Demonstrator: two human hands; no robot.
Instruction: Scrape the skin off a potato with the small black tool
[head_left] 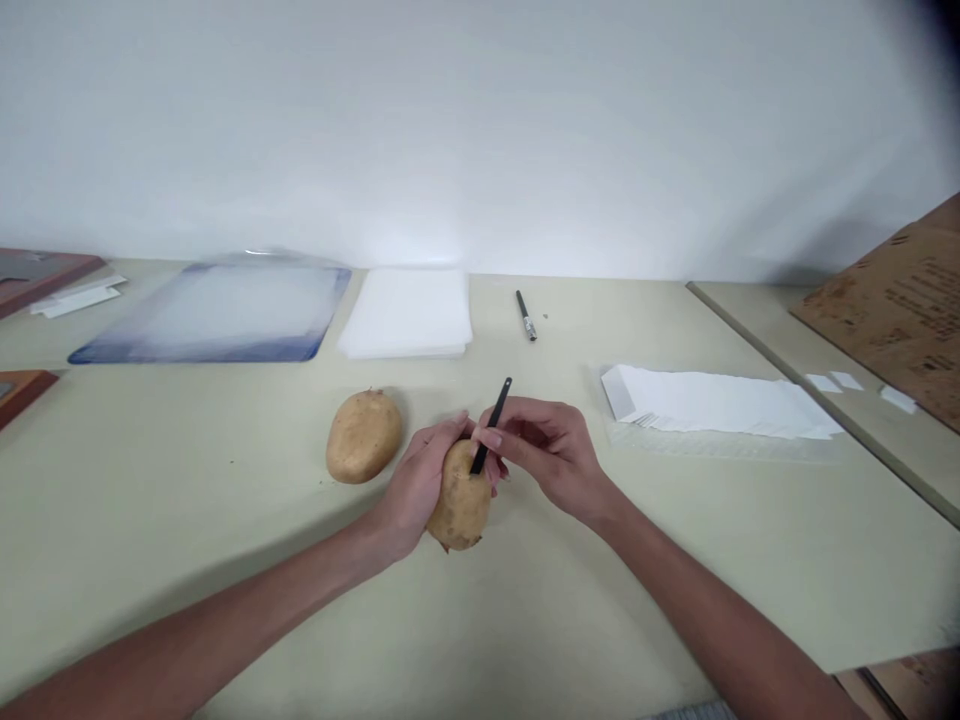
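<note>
My left hand (421, 478) is wrapped round the left side of a brown potato (459, 505), held above the table near the middle of the view. Between the thumb and fingers of my right hand (551, 455) is a slim black tool (497, 410) with a small hole in its upper end. The tool is tilted, and its lower end touches the potato's upper surface; whether it goes into the skin I cannot tell. A second potato (365, 436) lies on the table just left of my left hand.
Behind are a blue-edged clear case (210, 312), a stack of white sheets (407, 312) and a black pen (526, 316). White paper strips (724, 402) lie at the right, near a cardboard box (900, 300). Red-brown framed items (45, 275) sit at the far left.
</note>
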